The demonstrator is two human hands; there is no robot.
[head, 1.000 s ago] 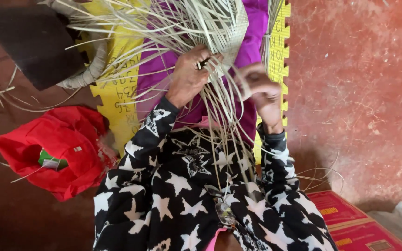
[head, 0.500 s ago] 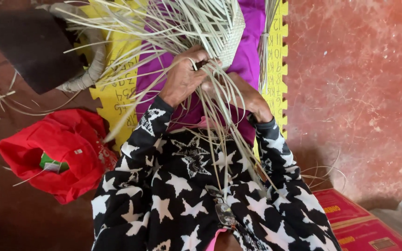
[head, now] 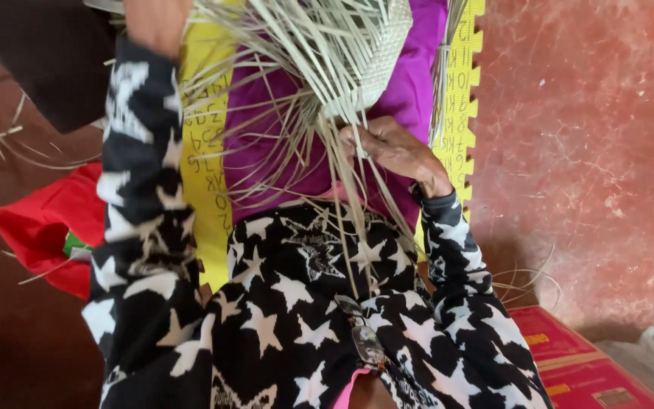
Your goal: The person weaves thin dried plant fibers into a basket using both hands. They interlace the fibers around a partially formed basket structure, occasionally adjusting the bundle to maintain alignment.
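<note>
Right hand [head: 391, 148] closed, pinching pale reed strips [head: 342, 182] just below woven basket piece [head: 376, 53]. Left hand [head: 157, 23] raised at top edge among strips, grip unclear. Red bag [head: 43, 227] well left.

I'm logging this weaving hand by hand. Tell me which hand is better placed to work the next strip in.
Right, probably. The right hand grips strips directly under the woven piece; the left hand is far off at the picture's top edge, partly cut off.
</note>
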